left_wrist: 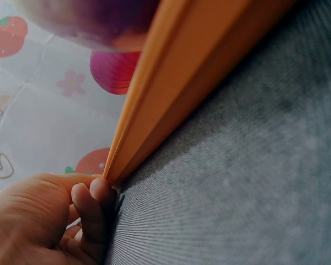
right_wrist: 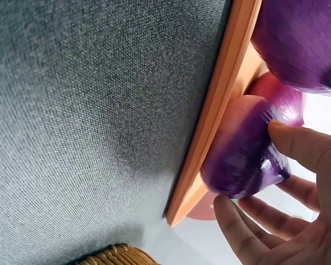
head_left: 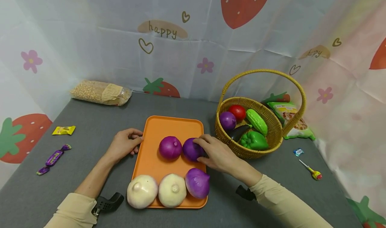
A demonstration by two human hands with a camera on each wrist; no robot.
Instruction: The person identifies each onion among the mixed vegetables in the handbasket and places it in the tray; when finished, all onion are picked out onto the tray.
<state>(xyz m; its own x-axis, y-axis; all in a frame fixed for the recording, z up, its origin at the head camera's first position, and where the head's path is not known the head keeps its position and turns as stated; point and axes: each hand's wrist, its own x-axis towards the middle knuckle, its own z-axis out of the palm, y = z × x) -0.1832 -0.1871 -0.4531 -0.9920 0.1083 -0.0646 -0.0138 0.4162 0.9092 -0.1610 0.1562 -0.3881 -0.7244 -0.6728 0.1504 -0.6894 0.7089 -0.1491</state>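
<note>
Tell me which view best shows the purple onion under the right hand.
The right wrist view: the purple onion fills the frame at the orange tray edge, with the fingers curled round it. The head view shows it whole among other onions, partly covered by the right hand. The left wrist view does not clearly show it.

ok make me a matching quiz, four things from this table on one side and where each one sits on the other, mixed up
Things:
1. cucumber
2. lollipop
3. bag of beans
4. white onions

Places:
A. front row of the orange tray
B. far left, against the backdrop
C. in the basket
D. on the grey cloth, right of the basket

Pairs: 1-C, 2-D, 3-B, 4-A
</note>
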